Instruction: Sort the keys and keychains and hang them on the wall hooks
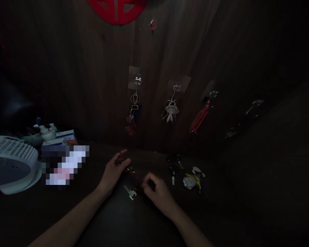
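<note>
A braided, multicoloured cord [131, 170] with red parts stretches between my two hands, low over the dark tabletop. My left hand [113, 173] pinches its upper left end, where a bit of red shows at the fingertips. At the lower right end, my right hand [158, 192] is closed with thumb and forefinger pressed together on the cord. Just left of those fingers lies a silver key [130, 192] with a pale head, close to the cord's end; whether it is tied on I cannot tell in the dim light.
Loose keys [173, 175] and a round silver fob [189, 181] with yellow cord lie to the right. Wall hooks carry keyrings [135, 99], a key bunch [171, 111] and a red strap [199, 118]. A white fan [18, 157], boxes [64, 137] and bottles [46, 132] stand left.
</note>
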`<state>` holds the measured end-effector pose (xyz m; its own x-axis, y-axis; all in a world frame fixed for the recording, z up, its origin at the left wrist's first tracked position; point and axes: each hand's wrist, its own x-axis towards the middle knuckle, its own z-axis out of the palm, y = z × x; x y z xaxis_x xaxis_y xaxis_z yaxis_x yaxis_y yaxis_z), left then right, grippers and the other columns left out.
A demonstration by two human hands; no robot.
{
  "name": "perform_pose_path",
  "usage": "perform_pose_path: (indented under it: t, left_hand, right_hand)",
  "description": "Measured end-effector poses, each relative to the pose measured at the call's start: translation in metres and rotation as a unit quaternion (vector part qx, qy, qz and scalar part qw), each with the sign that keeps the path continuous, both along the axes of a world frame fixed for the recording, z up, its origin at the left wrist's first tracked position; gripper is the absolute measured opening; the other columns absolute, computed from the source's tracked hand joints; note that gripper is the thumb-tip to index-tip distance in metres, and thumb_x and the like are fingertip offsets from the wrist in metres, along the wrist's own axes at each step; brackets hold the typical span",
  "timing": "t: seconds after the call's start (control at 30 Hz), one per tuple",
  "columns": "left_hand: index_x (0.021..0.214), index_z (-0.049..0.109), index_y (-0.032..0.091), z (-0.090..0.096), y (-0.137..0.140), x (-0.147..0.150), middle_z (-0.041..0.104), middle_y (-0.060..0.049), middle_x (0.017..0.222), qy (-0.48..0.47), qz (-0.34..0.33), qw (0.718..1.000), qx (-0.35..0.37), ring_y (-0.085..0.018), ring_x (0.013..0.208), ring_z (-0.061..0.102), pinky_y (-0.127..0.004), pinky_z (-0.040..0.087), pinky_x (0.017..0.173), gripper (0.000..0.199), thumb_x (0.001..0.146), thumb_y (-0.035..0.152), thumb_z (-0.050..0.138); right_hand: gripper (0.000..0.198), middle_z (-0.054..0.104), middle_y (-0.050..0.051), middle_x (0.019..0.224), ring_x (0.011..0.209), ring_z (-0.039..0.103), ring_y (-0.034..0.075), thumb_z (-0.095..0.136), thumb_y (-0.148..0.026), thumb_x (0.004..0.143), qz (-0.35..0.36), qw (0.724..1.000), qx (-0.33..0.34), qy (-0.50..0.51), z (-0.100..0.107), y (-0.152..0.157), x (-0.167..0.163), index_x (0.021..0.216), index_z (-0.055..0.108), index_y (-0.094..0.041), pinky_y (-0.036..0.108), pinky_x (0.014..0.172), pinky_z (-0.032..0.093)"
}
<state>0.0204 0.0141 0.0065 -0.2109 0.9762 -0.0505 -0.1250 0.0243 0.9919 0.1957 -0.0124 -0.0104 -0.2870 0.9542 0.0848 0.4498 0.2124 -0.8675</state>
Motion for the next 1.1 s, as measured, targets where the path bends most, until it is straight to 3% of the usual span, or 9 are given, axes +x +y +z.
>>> perform_pose_path:
  t: [0.13, 0.23, 0.43, 0.63, 0.87, 1.0, 1.1]
  left_hand:
    - [0.110, 0.064, 0.020, 0.0006, -0.0003, 0.0008, 0.064, 0.003, 0.080, -0.003, 0.004, 1.000, -0.002, -0.015, 0.080, 0.059, -0.022, 0.042, 0.070, 0.052, 0.061, 0.037, 0.073]
    - [0.113, 0.061, 0.019, -0.0004, 0.0001, 0.0010, 0.065, 0.001, 0.088, -0.005, -0.007, 1.000, -0.004, -0.017, 0.085, 0.059, -0.024, 0.044, 0.073, 0.055, 0.063, 0.039, 0.072]
    - [0.112, 0.062, 0.019, -0.0009, 0.0005, 0.0011, 0.064, 0.002, 0.080, 0.018, 0.004, 1.000, 0.002, -0.016, 0.079, 0.060, -0.025, 0.044, 0.071, 0.053, 0.064, 0.040, 0.070]
    - [0.113, 0.061, 0.018, 0.0003, -0.0001, 0.0019, 0.066, 0.000, 0.088, 0.009, -0.009, 1.000, 0.004, -0.018, 0.084, 0.060, -0.025, 0.044, 0.071, 0.053, 0.065, 0.039, 0.069]
    - [0.111, 0.062, 0.019, -0.0015, 0.0001, 0.0012, 0.067, -0.002, 0.100, 0.005, -0.015, 1.000, 0.005, -0.019, 0.092, 0.060, -0.025, 0.045, 0.073, 0.050, 0.066, 0.039, 0.069]
    - [0.116, 0.059, 0.018, -0.0036, -0.0002, -0.0012, 0.068, -0.006, 0.100, -0.011, -0.053, 0.998, -0.013, -0.020, 0.088, 0.060, -0.025, 0.045, 0.063, 0.052, 0.071, 0.044, 0.065]
    - [0.123, 0.053, 0.020, -0.0053, -0.0011, -0.0028, 0.070, -0.007, 0.099, -0.041, -0.102, 0.994, -0.004, -0.018, 0.085, 0.061, -0.025, 0.044, 0.064, 0.054, 0.074, 0.040, 0.064]
  right_hand:
    - [0.006, 0.048, -0.005, 0.061, 0.055, 0.045, 0.010, 0.051, -0.018, 0.074, -0.035, 0.998, -0.002, 0.049, -0.0016, 0.0021, -0.0004, 0.070, 0.047, -0.020, 0.020, 0.051, 0.035]
    - [0.005, 0.049, -0.005, 0.064, 0.058, 0.048, 0.011, 0.048, -0.016, 0.077, -0.013, 0.997, 0.007, 0.079, -0.0029, 0.0028, 0.0009, 0.075, 0.050, -0.021, 0.020, 0.054, 0.036]
    - [0.017, 0.057, -0.002, 0.070, 0.069, 0.053, 0.013, 0.044, -0.009, 0.078, 0.014, 0.997, 0.070, 0.016, -0.0014, 0.0013, 0.0023, 0.071, 0.055, -0.020, 0.022, 0.064, 0.038]
    - [0.007, 0.057, -0.002, 0.068, 0.064, 0.053, 0.012, 0.057, -0.019, 0.075, -0.010, 0.997, 0.071, -0.008, -0.0041, 0.0009, -0.0016, 0.068, 0.057, -0.019, 0.022, 0.059, 0.038]
    - [0.017, 0.057, -0.001, 0.069, 0.069, 0.054, 0.013, 0.055, -0.025, 0.081, -0.002, 0.998, 0.057, 0.012, 0.0003, 0.0026, 0.0011, 0.067, 0.060, -0.019, 0.023, 0.063, 0.038]
    - [0.018, 0.057, -0.001, 0.069, 0.069, 0.054, 0.013, 0.052, -0.026, 0.083, -0.006, 0.999, 0.035, 0.036, 0.0014, 0.0047, 0.0038, 0.068, 0.059, -0.019, 0.023, 0.065, 0.039]
    - [0.014, 0.056, -0.001, 0.069, 0.066, 0.053, 0.013, 0.050, -0.024, 0.081, -0.019, 0.999, 0.030, 0.036, -0.0006, 0.0058, 0.0041, 0.070, 0.058, -0.019, 0.022, 0.061, 0.038]
